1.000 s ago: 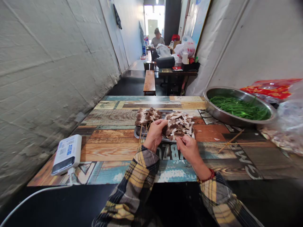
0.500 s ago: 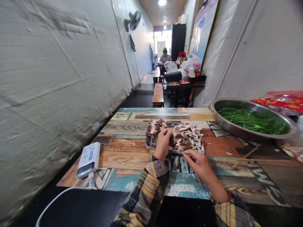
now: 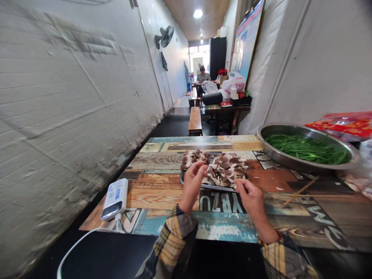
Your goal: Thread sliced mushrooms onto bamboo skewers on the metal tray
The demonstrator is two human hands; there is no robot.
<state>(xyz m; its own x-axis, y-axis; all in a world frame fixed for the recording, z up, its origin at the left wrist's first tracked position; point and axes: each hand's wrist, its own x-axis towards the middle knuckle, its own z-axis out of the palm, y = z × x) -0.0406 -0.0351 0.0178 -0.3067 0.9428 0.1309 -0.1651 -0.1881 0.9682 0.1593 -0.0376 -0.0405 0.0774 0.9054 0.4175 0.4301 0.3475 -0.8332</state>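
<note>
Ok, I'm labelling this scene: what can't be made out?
Head view:
Part of the tray: behind the left hand.
What the right hand holds, if anything: too small.
Red packaging: cut off by right edge.
White cable: cut off by bottom edge.
Hands of the far person: too small.

Wears long plaid sleeves [image 3: 176, 232], checked in mustard yellow, grey and black with thin pale lines, wide at the cuffs; also wears a dark red bracelet [image 3: 279, 235] just behind the right hand [image 3: 252, 199].
</note>
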